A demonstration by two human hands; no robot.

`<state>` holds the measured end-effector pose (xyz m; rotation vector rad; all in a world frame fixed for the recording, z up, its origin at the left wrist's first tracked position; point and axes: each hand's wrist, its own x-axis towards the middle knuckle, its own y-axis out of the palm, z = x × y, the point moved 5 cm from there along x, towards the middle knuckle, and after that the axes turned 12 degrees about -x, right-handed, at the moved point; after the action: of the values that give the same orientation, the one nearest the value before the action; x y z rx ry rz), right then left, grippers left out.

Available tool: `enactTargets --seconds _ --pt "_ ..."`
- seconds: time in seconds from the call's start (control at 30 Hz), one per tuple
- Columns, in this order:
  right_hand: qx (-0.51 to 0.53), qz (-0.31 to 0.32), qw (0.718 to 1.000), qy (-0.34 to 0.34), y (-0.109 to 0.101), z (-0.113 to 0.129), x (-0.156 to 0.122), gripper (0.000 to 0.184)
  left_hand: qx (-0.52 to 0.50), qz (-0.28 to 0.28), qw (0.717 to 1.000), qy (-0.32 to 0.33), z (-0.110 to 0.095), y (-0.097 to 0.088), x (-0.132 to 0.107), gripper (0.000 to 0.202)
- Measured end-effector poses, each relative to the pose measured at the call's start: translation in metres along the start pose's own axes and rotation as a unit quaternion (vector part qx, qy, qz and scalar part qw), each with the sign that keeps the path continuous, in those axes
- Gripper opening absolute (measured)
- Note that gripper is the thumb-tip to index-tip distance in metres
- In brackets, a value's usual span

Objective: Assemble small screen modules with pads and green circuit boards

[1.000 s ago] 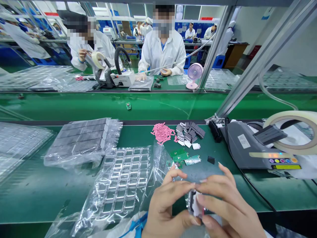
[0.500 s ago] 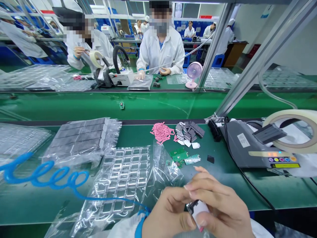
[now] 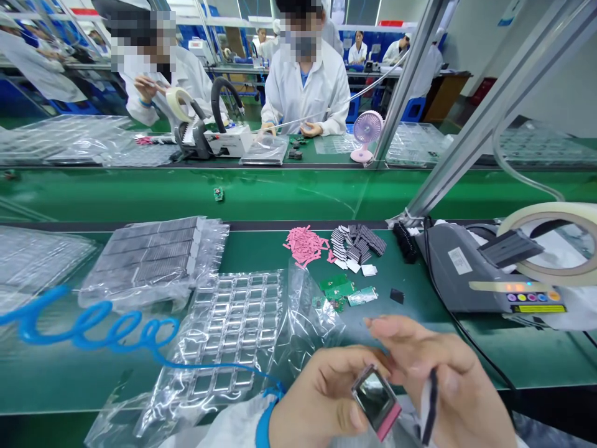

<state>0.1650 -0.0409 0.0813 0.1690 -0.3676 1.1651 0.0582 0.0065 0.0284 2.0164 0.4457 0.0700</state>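
Note:
My left hand [image 3: 321,398] pinches a small square shiny part with a pink edge [image 3: 375,401] at the bottom centre of the view. My right hand [image 3: 448,389], just to its right, grips a thin white-and-black strip [image 3: 429,404] between its fingers. A blue coiled wrist cord [image 3: 107,333] runs from my left wrist across the table. Beyond my hands lie small green circuit boards [image 3: 342,291], a pile of pink strips [image 3: 305,244] and a heap of striped black-and-white pieces [image 3: 357,244].
A clear tray of square cells in plastic wrap [image 3: 233,330] lies left of my hands, with a bagged grey stack [image 3: 153,255] behind it. A tape dispenser machine [image 3: 494,274] with a tape roll [image 3: 555,239] stands at right. People in white coats work across the green conveyor [image 3: 298,196].
My hands have drawn apart: the right hand has pulled the strip away, and the left now shows the part's shiny face. The blue cord has come into view at left.

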Motion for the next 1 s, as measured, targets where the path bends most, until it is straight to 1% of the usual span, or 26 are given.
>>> enactTargets --seconds 0.07,0.13,0.2,0.23,0.3,0.37,0.47,0.53,0.63,0.67,0.73,0.83,0.9,1.0 --pt "0.01 -0.007 1.0 0.02 -0.007 -0.001 0.0 0.014 0.024 0.005 0.999 0.03 -0.005 0.0 0.0 0.033" --pt "-0.014 -0.005 0.999 0.03 -0.01 -0.003 0.001 0.013 0.04 0.036 0.997 0.048 -0.008 0.002 0.0 0.03" --pt "-0.029 0.01 0.999 0.044 -0.009 -0.008 0.002 0.013 0.059 0.074 0.994 0.053 -0.01 0.006 0.001 0.029" --pt "-0.034 0.016 0.998 0.051 -0.007 -0.01 0.002 0.013 0.07 0.08 0.993 0.059 -0.011 0.007 0.002 0.027" --pt "-0.058 0.017 0.997 0.055 -0.003 -0.014 0.002 0.012 0.096 0.073 0.99 0.069 -0.014 0.008 0.004 0.026" --pt "-0.112 0.011 0.993 0.046 -0.001 -0.015 0.003 0.013 0.11 0.059 0.99 0.071 -0.016 0.009 0.005 0.026" --pt "-0.198 0.003 0.98 0.01 0.002 -0.01 0.005 0.014 0.12 0.051 0.989 0.074 -0.018 0.01 0.005 0.028" --pt "-0.252 -0.025 0.967 -0.023 0.002 -0.006 0.004 0.014 0.113 0.041 0.99 0.078 -0.019 0.009 0.003 0.028" --pt "-0.335 -0.092 0.931 -0.111 -0.001 0.004 -0.004 0.018 0.076 0.004 0.994 0.074 -0.017 0.004 0.001 0.03" --pt "-0.355 -0.102 0.919 -0.137 -0.001 0.006 -0.008 0.018 0.068 -0.003 0.995 0.072 -0.016 0.003 0.0 0.03" --pt "-0.384 -0.093 0.904 -0.161 -0.001 0.007 -0.012 0.018 0.061 -0.012 0.995 0.076 -0.015 0.001 -0.001 0.03" --pt "-0.416 -0.063 0.895 -0.146 -0.003 0.007 -0.012 0.016 0.055 -0.009 0.995 0.086 -0.014 -0.001 -0.001 0.031" --pt "-0.426 -0.036 0.892 -0.145 -0.003 0.008 -0.009 0.015 0.058 -0.016 0.993 0.099 -0.014 -0.004 0.0 0.031" --pt "-0.419 -0.002 0.897 -0.143 0.0 0.008 -0.003 0.016 0.071 -0.032 0.991 0.111 -0.015 -0.009 0.001 0.031"
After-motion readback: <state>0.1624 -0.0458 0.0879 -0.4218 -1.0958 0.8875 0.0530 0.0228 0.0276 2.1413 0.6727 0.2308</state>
